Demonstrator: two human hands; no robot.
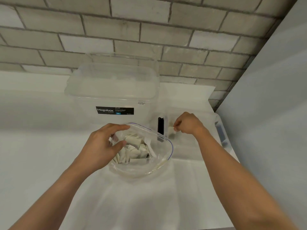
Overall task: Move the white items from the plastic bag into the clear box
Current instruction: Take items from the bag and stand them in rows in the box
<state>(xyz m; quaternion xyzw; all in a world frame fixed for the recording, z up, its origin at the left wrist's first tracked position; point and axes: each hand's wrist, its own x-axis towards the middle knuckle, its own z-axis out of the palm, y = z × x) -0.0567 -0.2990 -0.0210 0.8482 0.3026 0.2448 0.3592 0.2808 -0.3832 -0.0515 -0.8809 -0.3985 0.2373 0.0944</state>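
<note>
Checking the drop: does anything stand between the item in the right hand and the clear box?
Nothing visible. The right hand pinches the item over the open box; the lidded Megabox stands left of it.

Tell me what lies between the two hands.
Head view: the open plastic bag of white items and the clear box wall lie between left hand and right hand.

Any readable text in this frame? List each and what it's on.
"Megabox": black label on the lidded clear box.
"12L": blue badge on that label.
Rest of that label: too small to read.
White sticker, same box: too small.
Dark label on the open clear box: edge-on, unreadable.
</note>
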